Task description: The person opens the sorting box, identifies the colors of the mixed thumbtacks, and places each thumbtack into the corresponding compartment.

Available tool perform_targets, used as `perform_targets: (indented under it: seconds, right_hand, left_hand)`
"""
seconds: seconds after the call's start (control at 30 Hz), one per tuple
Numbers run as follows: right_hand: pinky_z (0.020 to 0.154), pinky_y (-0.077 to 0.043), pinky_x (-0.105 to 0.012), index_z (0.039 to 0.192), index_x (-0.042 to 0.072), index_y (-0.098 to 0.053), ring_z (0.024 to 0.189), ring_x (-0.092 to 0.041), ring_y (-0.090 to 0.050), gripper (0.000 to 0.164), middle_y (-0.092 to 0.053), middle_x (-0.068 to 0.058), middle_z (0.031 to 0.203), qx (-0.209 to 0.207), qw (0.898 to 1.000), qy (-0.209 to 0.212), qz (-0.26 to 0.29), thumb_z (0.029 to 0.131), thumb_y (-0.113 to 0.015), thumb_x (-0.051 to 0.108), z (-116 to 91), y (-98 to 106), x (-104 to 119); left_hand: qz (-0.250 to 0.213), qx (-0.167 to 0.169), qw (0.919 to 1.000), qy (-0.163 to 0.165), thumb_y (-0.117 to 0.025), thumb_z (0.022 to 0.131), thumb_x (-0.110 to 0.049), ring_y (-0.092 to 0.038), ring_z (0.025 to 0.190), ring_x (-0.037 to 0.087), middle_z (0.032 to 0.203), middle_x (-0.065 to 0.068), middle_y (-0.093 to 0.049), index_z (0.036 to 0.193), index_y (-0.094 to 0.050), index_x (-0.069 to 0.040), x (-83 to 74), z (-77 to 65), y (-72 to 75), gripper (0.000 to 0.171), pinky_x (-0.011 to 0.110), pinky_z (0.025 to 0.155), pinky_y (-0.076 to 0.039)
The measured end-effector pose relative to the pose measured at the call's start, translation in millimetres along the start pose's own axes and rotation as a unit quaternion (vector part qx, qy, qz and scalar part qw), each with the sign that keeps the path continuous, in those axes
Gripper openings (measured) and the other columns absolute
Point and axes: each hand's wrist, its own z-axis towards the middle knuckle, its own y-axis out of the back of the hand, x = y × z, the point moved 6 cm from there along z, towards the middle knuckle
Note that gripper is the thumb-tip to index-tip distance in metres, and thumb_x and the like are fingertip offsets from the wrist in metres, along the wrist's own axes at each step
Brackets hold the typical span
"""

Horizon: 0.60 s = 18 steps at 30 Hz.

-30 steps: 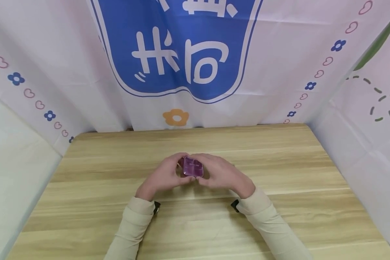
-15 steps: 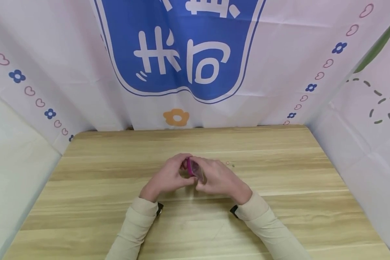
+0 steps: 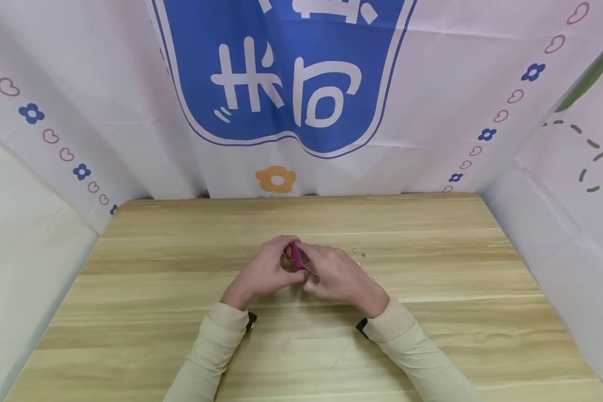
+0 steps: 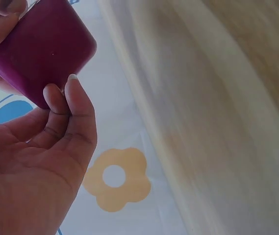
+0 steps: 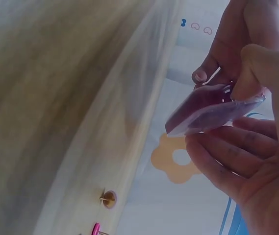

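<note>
Both hands meet over the middle of the table around a small square magenta box [image 3: 296,255] with a clear lid [image 5: 217,118]. My left hand [image 3: 266,268] grips the magenta base; its smooth underside faces the left wrist view, where the fingertips [image 4: 78,95] curl at one corner. Thumb and fingers of my right hand [image 3: 339,276] pinch the clear lid, which stands tilted against the base like a hinged flap. The box's inside is mostly hidden by the hands. Right of the right hand lie several small thumbtacks [image 5: 109,199], one with a pink head [image 5: 96,228].
The wood-grain table [image 3: 432,346] runs back to a white printed cloth [image 3: 432,100] with a blue emblem. White cloth also hangs at both sides. Dark wrist straps [image 3: 362,328] show at both cuffs.
The box's clear top faced upward a second ago; now the box is turned on edge and the lid is tilted away from the base. The right hand has shifted slightly, exposing more thumbtacks.
</note>
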Motion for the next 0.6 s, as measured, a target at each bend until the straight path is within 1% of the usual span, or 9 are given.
perform_targets:
  seconds: [0.17,0.33,0.5,0.6]
  right_hand:
    - [0.047,-0.041,-0.021,0.114,0.0,-0.053,0.057,-0.006,-0.043,0.053,-0.05,0.005,0.071,-0.003,1.0,0.002,-0.012,0.061,-0.057,0.004,0.5,0.6,0.5]
    - [0.048,-0.043,-0.02,0.109,0.0,-0.054,0.057,-0.006,-0.044,0.049,-0.051,0.005,0.072,-0.001,1.0,0.005,-0.012,0.061,-0.058,0.005,0.6,-1.0,1.7]
    - [0.048,-0.043,-0.02,0.114,-0.004,-0.052,0.057,-0.007,-0.044,0.054,-0.051,0.004,0.071,0.004,1.0,0.007,-0.021,0.062,-0.059,0.005,0.3,-1.6,4.4]
    - [0.049,-0.046,-0.019,0.117,-0.006,-0.05,0.058,-0.006,-0.047,0.054,-0.054,0.002,0.072,0.004,1.0,-0.002,-0.026,0.064,-0.059,0.001,-1.1,-0.3,4.1]
  left_hand:
    - [-0.015,-0.001,0.9999,0.007,-0.074,0.072,-0.036,-0.056,0.078,0.014,0.087,-0.004,-0.056,0.11,-0.057,-0.015,1.3,1.8,-1.9,0.046,0.032,0.067,-0.053]
    - [-0.031,0.002,0.9994,0.016,-0.074,0.073,-0.037,-0.057,0.075,0.016,0.084,0.0,-0.058,0.107,-0.058,-0.015,3.6,1.1,-3.6,0.044,0.03,0.064,-0.052]
    - [-0.034,-0.002,0.999,0.028,-0.074,0.072,-0.038,-0.057,0.075,0.014,0.085,-0.002,-0.059,0.107,-0.058,-0.015,4.4,-0.1,-3.3,0.045,0.029,0.064,-0.052]
    - [-0.033,-0.002,0.9988,0.037,-0.074,0.072,-0.038,-0.057,0.076,0.012,0.087,-0.003,-0.059,0.108,-0.058,-0.014,3.9,-0.1,-4.1,0.045,0.03,0.065,-0.053]
